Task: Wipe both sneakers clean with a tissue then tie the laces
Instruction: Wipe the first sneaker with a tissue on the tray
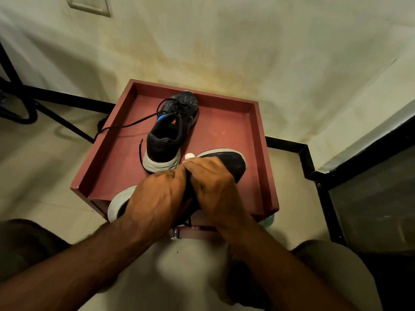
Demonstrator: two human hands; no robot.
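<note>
Near sneaker [226, 162] is laid diagonally on the red tray [224, 122], toe far-right, heel near-left; its laces are pinched by curled left hand [157, 194] and right hand [213, 187]. Far sneaker [173, 131] points away, unlaced.

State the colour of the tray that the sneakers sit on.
Reddish brown: the tray, seen in the head view, the only view.

the tray [107, 167] is dull reddish-brown. the upper sneaker [170, 131] at frame centre is black with blue and orange accents, a grey-white sole and black laces [134, 123]. the lower sneaker [226, 163] is black, its sole pale grey. a white tissue [189, 155] shows between them.
</note>
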